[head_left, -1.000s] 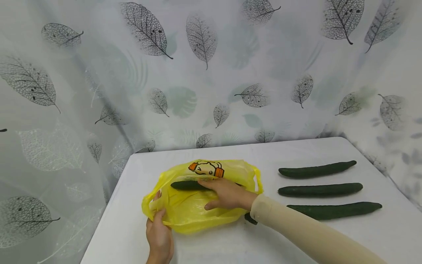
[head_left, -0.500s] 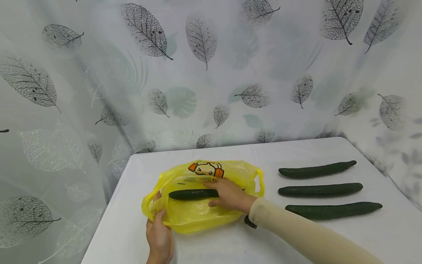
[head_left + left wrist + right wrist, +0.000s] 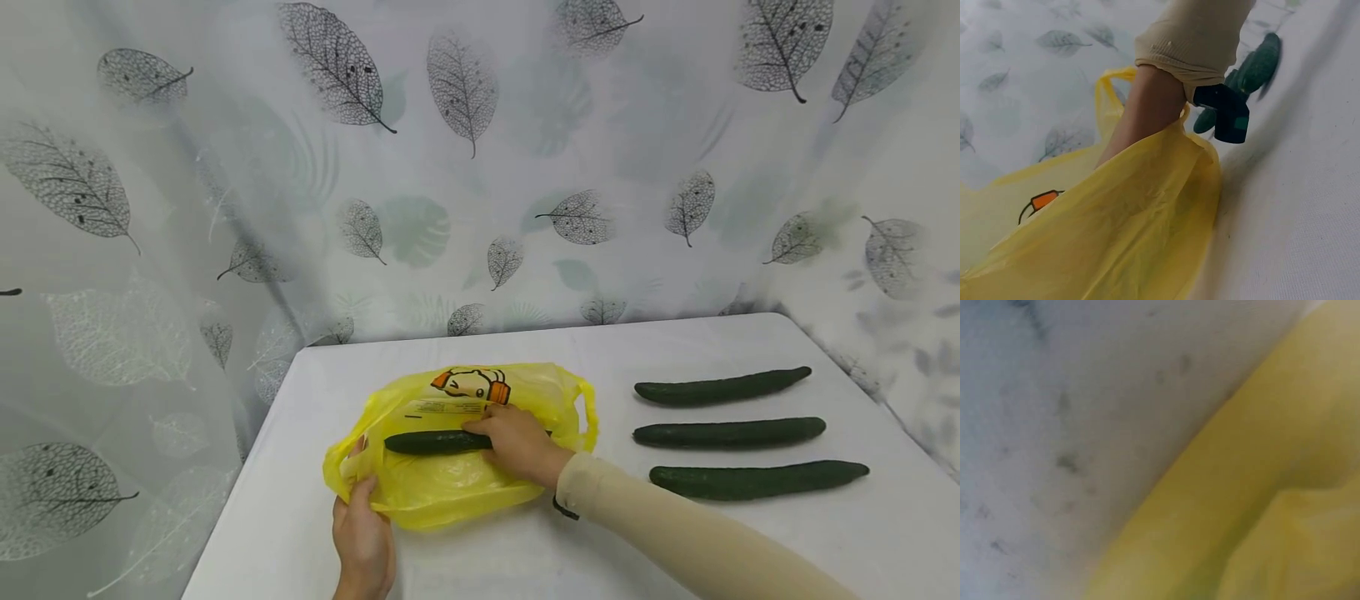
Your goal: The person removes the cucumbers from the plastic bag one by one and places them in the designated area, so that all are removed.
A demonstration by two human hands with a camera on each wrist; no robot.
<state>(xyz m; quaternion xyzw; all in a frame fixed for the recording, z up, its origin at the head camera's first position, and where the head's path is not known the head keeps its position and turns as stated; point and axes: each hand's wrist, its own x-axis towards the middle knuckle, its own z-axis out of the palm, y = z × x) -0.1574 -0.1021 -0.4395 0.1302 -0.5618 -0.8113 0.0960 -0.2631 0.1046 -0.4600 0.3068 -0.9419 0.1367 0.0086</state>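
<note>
A yellow plastic bag (image 3: 420, 500) with a cartoon print lies on its side on the table, its mouth spread toward me. My left hand (image 3: 363, 533) holds the bag's left edge, thumb in front and fingers partly seen behind the film. Inside the opening lies a dark green cucumber (image 3: 431, 442). My right hand (image 3: 520, 442) reaches over it and grips it near its middle, with the fingertips partly hidden. In the left wrist view the right forearm (image 3: 1141, 112) enters the yellow bag (image 3: 1129, 219). Only blurred yellow film (image 3: 1210, 506) and pale cloth show in the right wrist view.
On the right of the white table (image 3: 570, 558) lie three cucumbers, the far one (image 3: 723, 388), the middle one (image 3: 727, 432) and the near one (image 3: 757, 481), roughly parallel. A leaf-printed curtain (image 3: 480, 183) hangs behind the table and along both sides.
The cucumber in the bag has come slightly nearer me, clear of the upper film. My right hand's spread fingers and thumb have closed in on it. My left hand stays put.
</note>
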